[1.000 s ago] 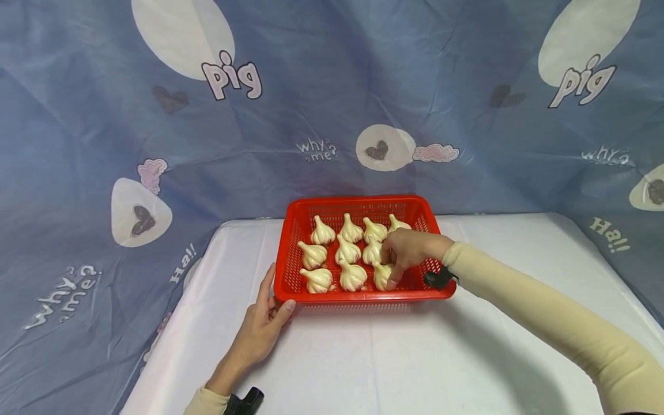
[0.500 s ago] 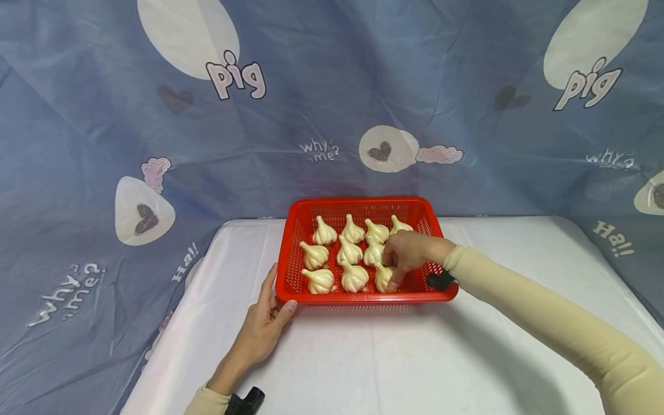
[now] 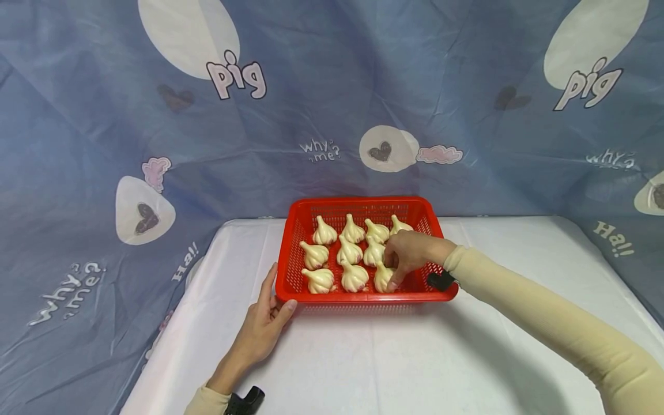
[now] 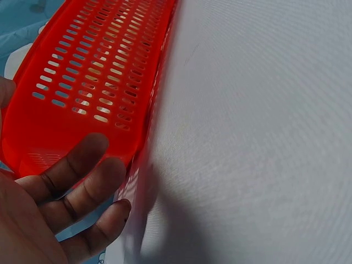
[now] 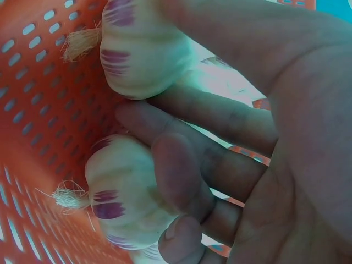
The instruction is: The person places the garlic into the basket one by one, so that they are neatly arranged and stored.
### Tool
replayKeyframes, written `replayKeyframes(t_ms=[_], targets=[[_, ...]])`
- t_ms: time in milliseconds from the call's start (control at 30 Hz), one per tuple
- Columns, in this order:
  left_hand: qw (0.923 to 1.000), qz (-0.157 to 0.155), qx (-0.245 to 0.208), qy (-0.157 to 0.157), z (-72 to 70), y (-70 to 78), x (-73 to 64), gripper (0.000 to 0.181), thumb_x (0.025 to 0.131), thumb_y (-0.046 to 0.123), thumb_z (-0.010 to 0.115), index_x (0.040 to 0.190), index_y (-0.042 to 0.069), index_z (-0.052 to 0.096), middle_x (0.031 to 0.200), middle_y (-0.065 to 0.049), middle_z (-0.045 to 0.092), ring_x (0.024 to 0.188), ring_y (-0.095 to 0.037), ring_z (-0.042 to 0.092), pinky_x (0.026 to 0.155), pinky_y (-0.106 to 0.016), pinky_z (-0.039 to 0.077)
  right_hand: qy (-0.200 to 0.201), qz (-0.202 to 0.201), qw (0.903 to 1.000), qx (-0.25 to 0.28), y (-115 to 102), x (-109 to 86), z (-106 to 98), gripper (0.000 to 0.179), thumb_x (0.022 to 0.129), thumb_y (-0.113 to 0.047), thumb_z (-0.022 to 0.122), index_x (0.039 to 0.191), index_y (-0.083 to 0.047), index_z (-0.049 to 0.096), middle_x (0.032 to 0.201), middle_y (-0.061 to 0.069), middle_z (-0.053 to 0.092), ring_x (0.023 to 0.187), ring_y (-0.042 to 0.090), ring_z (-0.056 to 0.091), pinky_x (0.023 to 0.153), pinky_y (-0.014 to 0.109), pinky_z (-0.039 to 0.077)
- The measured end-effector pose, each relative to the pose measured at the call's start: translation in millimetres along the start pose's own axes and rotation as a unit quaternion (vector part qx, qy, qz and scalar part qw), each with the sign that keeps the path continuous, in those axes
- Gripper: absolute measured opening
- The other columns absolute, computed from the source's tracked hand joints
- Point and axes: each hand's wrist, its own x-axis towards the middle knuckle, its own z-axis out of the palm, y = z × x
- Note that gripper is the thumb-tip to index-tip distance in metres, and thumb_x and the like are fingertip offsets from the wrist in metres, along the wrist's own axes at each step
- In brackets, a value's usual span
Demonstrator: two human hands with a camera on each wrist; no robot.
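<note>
A red basket (image 3: 363,297) with slotted walls holds several pale garlic bulbs (image 3: 355,278) laid out in rows. My right hand (image 3: 410,251) reaches in from the right and pinches the front-right garlic bulb (image 5: 143,55) between thumb and fingers. In the right wrist view a second garlic bulb (image 5: 124,192) lies below it, against the backs of my curled lower fingers. At the basket's front-left corner is my left hand (image 3: 261,325), its thumb on the front rim and its index finger along the left side. Its other fingers (image 4: 82,192) bend toward the wall in the left wrist view.
White cloth (image 3: 353,363) covers the table under the basket. Behind and to the left hangs a blue printed curtain (image 3: 290,104), close to the basket's back rim. Black wrist cameras (image 3: 441,279) are strapped on both wrists.
The whole head view has shifted slightly right and down since a second ago. The pinched garlic bulb's stem tip sits slightly higher now. Both hands keep their places at the basket.
</note>
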Motion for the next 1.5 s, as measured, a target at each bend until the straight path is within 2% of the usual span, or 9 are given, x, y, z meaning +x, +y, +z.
replayKeyframes(t_ms=[333,567,867,1033,1167,1300,1500], targets=[[1.0,-0.001,0.002,0.002,-0.9,0.0,1.9,0.085,0.106,0.027,0.067,0.172,0.029,0.013,0.07,0.01,0.052,0.058,-0.002,0.043,0.057,-0.022,0.036,0.001,-0.005,1.0,0.0,-1.6,0.2,-2.4,0.043,0.067,-0.049,0.099,0.089,-0.016,0.081,0.082,-0.007,0.077,0.076,0.004,0.065,0.074,0.026,0.055],[1.0,-0.005,0.004,0.002,-0.8,-0.3,2.7,0.086,0.106,0.027,0.068,0.172,0.028,0.013,0.07,0.011,0.051,0.059,-0.002,0.043,0.058,-0.023,0.037,-0.009,0.002,0.9999,-0.004,-1.6,1.7,-2.9,0.039,0.069,-0.047,0.099,0.083,-0.017,0.079,0.08,-0.009,0.076,0.075,0.004,0.066,0.074,0.026,0.055],[1.0,0.0,-0.008,0.001,0.2,0.9,5.3,0.085,0.106,0.028,0.067,0.171,0.029,0.014,0.07,0.009,0.052,0.059,-0.002,0.043,0.057,-0.023,0.037,-0.016,0.004,0.9999,0.002,1.0,1.2,-4.5,0.04,0.069,-0.044,0.099,0.087,-0.015,0.078,0.082,-0.006,0.076,0.075,0.005,0.065,0.073,0.026,0.055],[1.0,0.002,-0.005,0.001,0.4,0.2,6.0,0.085,0.105,0.028,0.069,0.171,0.029,0.015,0.07,0.009,0.052,0.059,-0.002,0.043,0.057,-0.023,0.037,-0.008,-0.012,0.9998,0.016,4.2,-1.6,-4.7,0.038,0.071,-0.042,0.099,0.085,-0.015,0.078,0.082,-0.006,0.076,0.075,0.004,0.065,0.074,0.026,0.055],[1.0,0.003,0.0,0.002,0.5,-1.0,5.6,0.085,0.105,0.028,0.069,0.171,0.028,0.016,0.07,0.011,0.053,0.059,-0.002,0.045,0.058,-0.023,0.038,0.01,-0.024,0.9987,0.044,6.8,-5.5,-5.9,0.035,0.072,-0.04,0.099,0.089,-0.015,0.08,0.086,-0.006,0.078,0.078,0.003,0.067,0.076,0.026,0.057],[1.0,0.004,0.002,0.006,0.1,-2.2,5.6,0.085,0.105,0.027,0.069,0.171,0.027,0.016,0.071,0.011,0.054,0.06,-0.002,0.045,0.058,-0.023,0.039,0.043,-0.036,0.996,0.07,8.3,-13.9,-9.8,0.037,0.075,-0.034,0.097,0.098,-0.01,0.082,0.09,-0.002,0.08,0.081,0.004,0.07,0.077,0.027,0.058],[1.0,0.001,0.002,0.008,-3.4,-3.7,6.6,0.085,0.105,0.028,0.07,0.171,0.025,0.017,0.072,0.01,0.055,0.061,-0.003,0.047,0.058,-0.023,0.04,0.126,-0.064,0.9882,0.059,13.1,-37.0,-16.5,0.032,0.085,-0.029,0.091,0.105,-0.005,0.082,0.09,-0.004,0.079,0.081,0.006,0.072,0.074,0.027,0.058]])
